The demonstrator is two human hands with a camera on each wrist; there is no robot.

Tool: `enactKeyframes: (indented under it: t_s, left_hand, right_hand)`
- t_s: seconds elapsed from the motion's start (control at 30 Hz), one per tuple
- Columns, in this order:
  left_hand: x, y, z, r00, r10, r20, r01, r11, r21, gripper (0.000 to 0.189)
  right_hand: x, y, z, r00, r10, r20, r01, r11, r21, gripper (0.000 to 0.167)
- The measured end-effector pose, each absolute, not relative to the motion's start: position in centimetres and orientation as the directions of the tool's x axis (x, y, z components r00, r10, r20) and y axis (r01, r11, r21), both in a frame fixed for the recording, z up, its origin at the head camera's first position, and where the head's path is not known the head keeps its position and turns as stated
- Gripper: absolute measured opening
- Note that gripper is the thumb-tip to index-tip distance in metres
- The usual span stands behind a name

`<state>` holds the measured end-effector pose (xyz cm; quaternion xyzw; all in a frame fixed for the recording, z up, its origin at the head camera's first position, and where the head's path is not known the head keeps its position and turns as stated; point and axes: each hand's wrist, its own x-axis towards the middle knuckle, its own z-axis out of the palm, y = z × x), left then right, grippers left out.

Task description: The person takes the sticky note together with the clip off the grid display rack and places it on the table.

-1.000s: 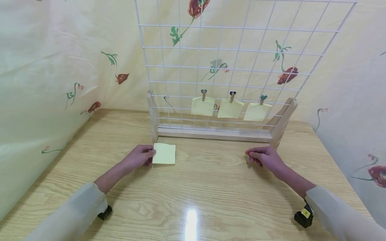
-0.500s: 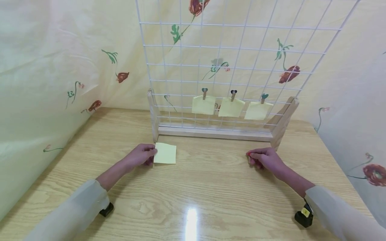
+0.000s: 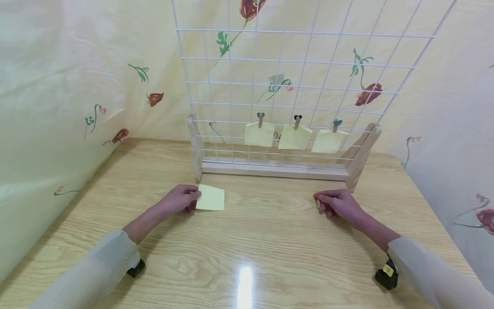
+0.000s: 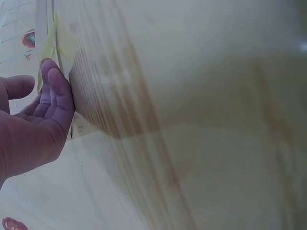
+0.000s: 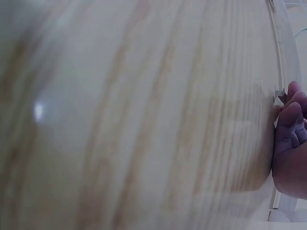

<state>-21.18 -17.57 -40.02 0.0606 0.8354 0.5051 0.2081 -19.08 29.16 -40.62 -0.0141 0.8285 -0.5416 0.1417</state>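
Observation:
My left hand pinches the left edge of a pale yellow square paper note, low over the table in the head view. In the left wrist view the note rises beyond the fingertips. My right hand holds a small wooden clothespin with a red top between thumb and fingers, near the rack's right foot. Most of that clothespin is hidden by the fingers. On the white wire grid rack hang three similar notes, the left note among them, each held by a small heart-topped clothespin.
The grid stands in wooden side supports at the back of the wood-grain table. Flower-printed cloth hangs behind and along both sides. Light reflects near the table's front.
The note in my left hand has tilted slightly, its upper right corner lower. More of the clothespin's wooden body shows at my right fingertips. Both hands stay nearly in place.

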Motion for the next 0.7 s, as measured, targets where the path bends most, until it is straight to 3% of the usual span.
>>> enactKeyframes:
  t_s: [0.17, 0.4, 0.7]
  left_hand:
    - [-21.00, -17.53, -40.06, -0.923, 0.284, -0.259, -0.066, 0.548, 0.834, 0.051]
    - [-20.86, -17.52, -40.08, -0.944, 0.280, -0.176, 0.032, 0.607, 0.794, 0.041]
    - [-20.77, -17.47, -39.67, -0.951, 0.273, -0.144, 0.064, 0.630, 0.774, 0.038]
  right_hand:
    - [-19.14, 29.26, -40.79, -0.962, -0.173, -0.210, 0.121, 0.416, -0.901, 0.038]
    - [-19.31, 29.31, -41.02, -0.965, -0.165, -0.205, 0.126, 0.394, -0.911, 0.036]
    - [-19.25, 29.33, -40.67, -0.964, -0.150, -0.221, 0.153, 0.367, -0.917, 0.041]
